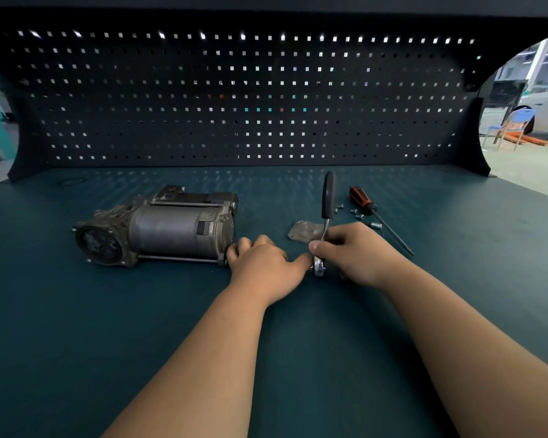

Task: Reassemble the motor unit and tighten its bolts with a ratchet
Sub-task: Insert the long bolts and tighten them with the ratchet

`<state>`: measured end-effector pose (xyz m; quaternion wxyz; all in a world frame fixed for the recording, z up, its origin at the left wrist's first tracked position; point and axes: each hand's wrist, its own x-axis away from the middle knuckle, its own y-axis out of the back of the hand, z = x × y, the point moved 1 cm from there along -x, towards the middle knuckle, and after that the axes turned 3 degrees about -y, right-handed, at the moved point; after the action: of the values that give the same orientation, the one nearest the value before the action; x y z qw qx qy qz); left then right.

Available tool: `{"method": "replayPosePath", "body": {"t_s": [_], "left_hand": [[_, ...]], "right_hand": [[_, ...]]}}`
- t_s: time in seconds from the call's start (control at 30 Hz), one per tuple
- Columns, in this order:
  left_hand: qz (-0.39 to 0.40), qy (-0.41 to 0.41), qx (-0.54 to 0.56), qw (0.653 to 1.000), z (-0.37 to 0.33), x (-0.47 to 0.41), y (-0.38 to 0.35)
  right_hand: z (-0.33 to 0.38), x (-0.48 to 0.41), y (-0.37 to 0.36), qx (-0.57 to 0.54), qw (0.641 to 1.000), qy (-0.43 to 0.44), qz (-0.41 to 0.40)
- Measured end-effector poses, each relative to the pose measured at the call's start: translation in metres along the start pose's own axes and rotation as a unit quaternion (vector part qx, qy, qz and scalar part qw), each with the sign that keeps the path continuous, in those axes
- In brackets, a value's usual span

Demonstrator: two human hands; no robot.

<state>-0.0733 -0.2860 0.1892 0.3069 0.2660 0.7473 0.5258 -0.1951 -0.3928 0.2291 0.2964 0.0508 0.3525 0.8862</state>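
The grey motor unit [159,229] lies on its side at the left of the green bench top. My right hand [358,251] grips the metal shank of the ratchet [327,197], whose black handle points away from me and whose head [319,267] is near the bench. My left hand [263,263] rests beside the motor's right end, its fingers curled, and its thumb touches the ratchet head. A small flat metal cover plate [301,232] lies just behind the ratchet. Several loose bolts [355,213] lie behind my right hand.
A screwdriver [377,216] with a red and black handle lies at the right, tip pointing toward me. A black pegboard wall [234,99] closes the back of the bench [76,327]. A workshop floor with a blue chair [516,124] shows at far right.
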Motion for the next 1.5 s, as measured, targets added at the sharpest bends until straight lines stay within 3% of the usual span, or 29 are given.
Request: {"method": "replayPosePath", "body": {"t_s": [0.13, 0.23, 0.43, 0.53, 0.67, 0.87, 1.03, 1.23, 1.37, 1.5], "left_hand": [[0.007, 0.005, -0.013, 1.0, -0.001, 0.0, 0.002], [-0.001, 0.012, -0.017, 1.0, -0.002, 0.001, 0.002], [-0.008, 0.017, -0.009, 1.0, -0.003, 0.0, 0.002], [-0.012, 0.016, 0.002, 1.0, -0.002, 0.001, 0.001], [-0.022, 0.004, -0.007, 1.0, -0.001, 0.002, 0.0], [-0.033, -0.002, -0.004, 0.999, -0.001, 0.002, -0.002], [-0.034, 0.0, -0.008, 0.999, -0.002, 0.001, -0.004], [-0.023, 0.002, -0.015, 1.0, -0.002, 0.001, -0.003], [-0.007, 0.012, -0.023, 1.0, -0.004, 0.001, 0.0], [0.004, 0.014, -0.017, 1.0, -0.004, 0.002, 0.003]], "right_hand": [[0.005, 0.005, 0.008, 0.054, 0.995, 0.076, 0.028], [0.005, 0.007, 0.013, 0.083, 0.993, 0.071, 0.054], [0.008, 0.007, 0.017, 0.018, 0.997, 0.054, 0.043], [0.004, 0.005, 0.015, -0.034, 0.998, 0.031, 0.035], [-0.003, -0.002, 0.011, -0.019, 1.0, 0.002, 0.003], [-0.003, -0.022, -0.007, 0.002, 0.991, -0.134, -0.009], [-0.004, -0.028, -0.011, -0.025, 0.989, -0.149, -0.008], [-0.006, -0.021, -0.008, -0.024, 0.995, -0.094, -0.031], [0.0, -0.009, 0.005, -0.032, 0.997, 0.006, -0.064], [0.01, 0.009, 0.018, -0.024, 0.994, 0.072, 0.08]]}}
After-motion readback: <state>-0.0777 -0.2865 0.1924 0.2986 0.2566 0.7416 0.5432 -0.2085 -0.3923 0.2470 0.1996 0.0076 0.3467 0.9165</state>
